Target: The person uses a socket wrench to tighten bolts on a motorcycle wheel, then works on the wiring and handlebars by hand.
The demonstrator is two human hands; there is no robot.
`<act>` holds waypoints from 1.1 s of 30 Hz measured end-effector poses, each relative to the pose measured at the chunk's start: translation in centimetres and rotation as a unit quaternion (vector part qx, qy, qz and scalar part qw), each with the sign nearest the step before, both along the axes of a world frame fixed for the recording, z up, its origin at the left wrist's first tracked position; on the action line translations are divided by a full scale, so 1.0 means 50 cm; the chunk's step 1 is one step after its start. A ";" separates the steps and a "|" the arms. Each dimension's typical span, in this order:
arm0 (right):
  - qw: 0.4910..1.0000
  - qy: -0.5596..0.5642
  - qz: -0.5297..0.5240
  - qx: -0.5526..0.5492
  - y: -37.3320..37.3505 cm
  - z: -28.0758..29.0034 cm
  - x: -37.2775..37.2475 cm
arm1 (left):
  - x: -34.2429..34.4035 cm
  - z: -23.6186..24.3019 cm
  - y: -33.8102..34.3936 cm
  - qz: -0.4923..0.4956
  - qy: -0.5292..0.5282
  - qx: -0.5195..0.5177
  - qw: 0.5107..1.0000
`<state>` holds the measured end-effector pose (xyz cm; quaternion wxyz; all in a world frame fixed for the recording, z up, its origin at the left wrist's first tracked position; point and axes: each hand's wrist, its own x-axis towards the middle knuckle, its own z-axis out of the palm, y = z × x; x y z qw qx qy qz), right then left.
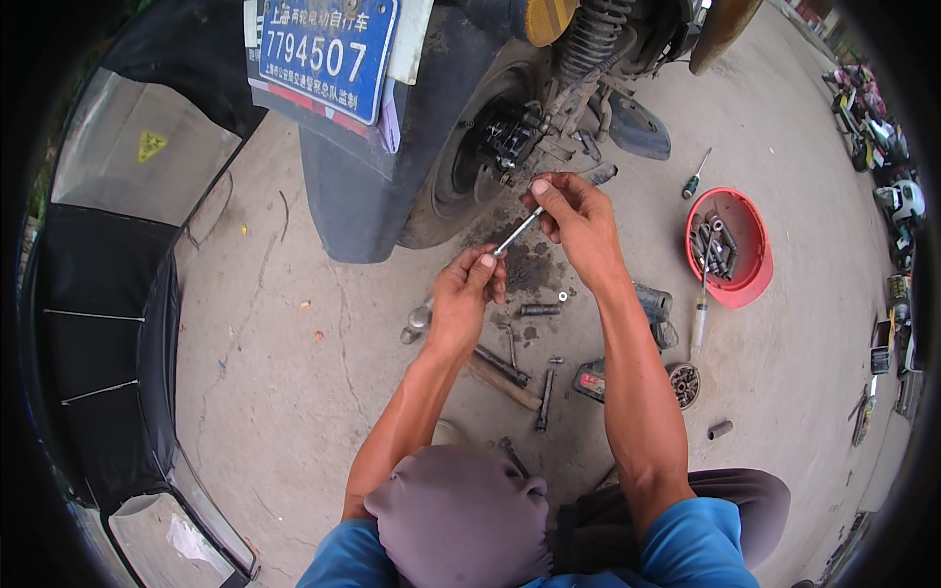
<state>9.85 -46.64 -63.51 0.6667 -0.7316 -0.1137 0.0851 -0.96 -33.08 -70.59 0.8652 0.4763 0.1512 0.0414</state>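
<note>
I hold a slim metal rod (519, 230) slanting between both hands, below the black hub (503, 137) of a scooter's rear wheel (432, 220). My left hand (470, 281) pinches its lower end with thumb and fingers. My right hand (570, 211) grips the upper end, closer to the hub. Beneath them on the concrete lie a small washer (563, 296), a dark cylinder (540, 310), a hammer with a wooden handle (505, 382) and several loose tools and bolts.
A red helmet (740, 279) holding sockets sits at right, near a screwdriver (697, 176), a syringe (700, 328) and a tin of small parts (684, 385). A grey mudguard (358, 196) with a blue plate is above left. Black folded covers (93, 353) line the left; parked scooters (902, 201) stand far right.
</note>
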 end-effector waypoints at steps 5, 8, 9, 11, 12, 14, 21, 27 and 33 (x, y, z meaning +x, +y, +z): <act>0.993 0.086 0.055 0.067 0.011 -0.005 -0.011 | 0.012 -0.004 0.000 0.007 -0.005 -0.010 1.000; 0.994 0.065 0.047 0.068 0.022 -0.008 -0.009 | 0.023 -0.003 0.001 0.012 -0.004 -0.016 1.000; 0.996 0.050 0.042 0.054 0.025 -0.009 -0.008 | 0.026 -0.003 0.001 0.016 0.000 -0.018 1.000; 0.998 0.033 0.037 0.040 0.031 -0.010 -0.006 | 0.032 -0.001 0.002 0.010 0.010 -0.004 1.000; 0.999 0.025 0.032 0.032 0.034 -0.011 -0.006 | 0.035 0.000 0.004 0.004 0.020 0.010 1.000; 0.999 0.017 0.027 0.024 0.040 -0.009 -0.004 | 0.041 0.001 0.004 0.006 0.019 0.011 1.000; 0.990 -0.103 -0.017 -0.097 0.060 0.014 -0.010 | 0.063 -0.001 0.007 -0.002 0.035 0.029 0.999; 0.996 -0.057 0.011 -0.073 0.060 0.020 0.000 | 0.035 0.007 0.009 0.006 0.028 0.026 0.999; 0.986 0.125 0.070 0.091 0.055 0.027 0.015 | -0.038 0.089 0.005 0.083 -0.014 0.102 0.991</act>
